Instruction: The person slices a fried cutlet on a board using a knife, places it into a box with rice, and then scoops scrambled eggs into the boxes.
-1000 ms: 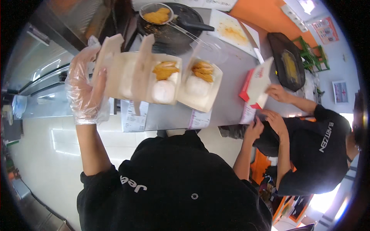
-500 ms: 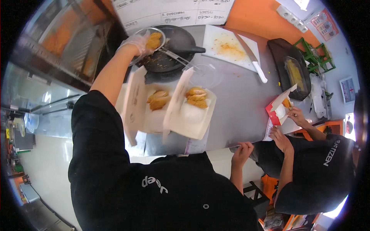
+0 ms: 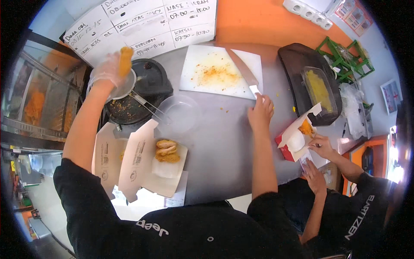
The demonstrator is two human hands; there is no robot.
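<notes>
In my raised left hand (image 3: 105,71), inside a clear plastic glove, is a piece of golden fried chicken (image 3: 126,61). Just below that hand lies a wire strainer (image 3: 135,77) over a black round pan (image 3: 157,82). My bare right hand (image 3: 261,113) grips the white handle of a large knife (image 3: 241,67), whose blade rests across a crumb-covered white cutting board (image 3: 189,80). Nearer to me on the left, an open cardboard box (image 3: 172,183) holds sliced fried chicken (image 3: 167,152) on white rice (image 3: 164,169). A second open box (image 3: 103,159) stands beside it, mostly hidden by the first one's lid.
At right, a co-worker's hands (image 3: 321,146) touch a red-and-white box (image 3: 289,151) with rice and chicken. Behind it sits a black tray (image 3: 293,77) bearing a clear container (image 3: 321,90) of yellow food. A clear round lid (image 3: 179,114) lies mid-table. A glass-fronted warmer (image 3: 43,90) stands far left.
My left hand has lifted the fried chicken out of the strainer. My right hand has moved from the table's front edge onto the knife handle. The view has shifted to the right.
</notes>
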